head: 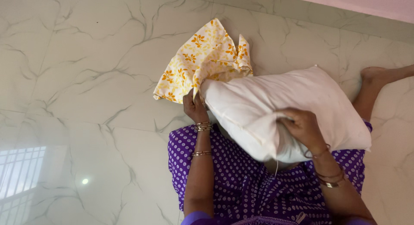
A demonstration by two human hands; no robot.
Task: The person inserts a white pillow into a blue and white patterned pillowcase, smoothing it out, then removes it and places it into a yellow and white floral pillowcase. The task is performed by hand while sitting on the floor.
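A plump white pillow (pixel 276 104) lies across my lap above the purple dotted dress (pixel 241 182). My right hand (pixel 304 128) grips the pillow's near corner, bunching the cloth. One end of the pillow sits in the mouth of a yellow pillowcase with an orange leaf print (pixel 202 61), which spreads out on the floor beyond. My left hand (pixel 194 107) holds the pillowcase's open edge where it meets the pillow. Both wrists wear bangles.
I sit on a glossy white marble floor with grey veins (pixel 86 78). My bare foot (pixel 379 76) stretches out at the right past the pillow. A pink wall base (pixel 366 0) runs along the top right. A window's reflection shines at the lower left.
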